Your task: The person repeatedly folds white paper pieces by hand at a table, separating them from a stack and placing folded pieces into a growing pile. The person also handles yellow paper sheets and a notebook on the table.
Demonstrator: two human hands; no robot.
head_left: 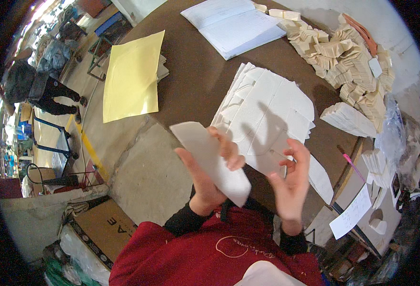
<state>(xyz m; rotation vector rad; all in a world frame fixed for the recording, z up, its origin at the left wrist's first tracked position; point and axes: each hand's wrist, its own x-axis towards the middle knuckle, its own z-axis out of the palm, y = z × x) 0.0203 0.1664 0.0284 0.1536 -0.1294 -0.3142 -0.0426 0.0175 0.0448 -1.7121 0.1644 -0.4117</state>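
Observation:
My left hand (207,183) is closed around a flat white cut piece (205,148), long with angled ends, gripped between thumb and fingers. It is tilted in the air in front of my body; whether it is one layer or several pressed together, I cannot tell. To its right, my right hand (293,183) is raised with curled fingers and the thumb apart, and nothing shows in it. Behind both hands lies a pile of white cut sheets (286,102) with curved outlines, shaded by my hands. Beside the right wrist, another white cut piece (318,176) rests on the brown table (186,62).
A yellow sheet (133,78) overhangs the table's left edge. An open notebook (231,26) lies at the back. Cream folded pieces (348,62) are heaped at the right, near a white stack (348,118) and a pink pen (353,167). A person (45,88) stands at far left beside a trolley (55,138).

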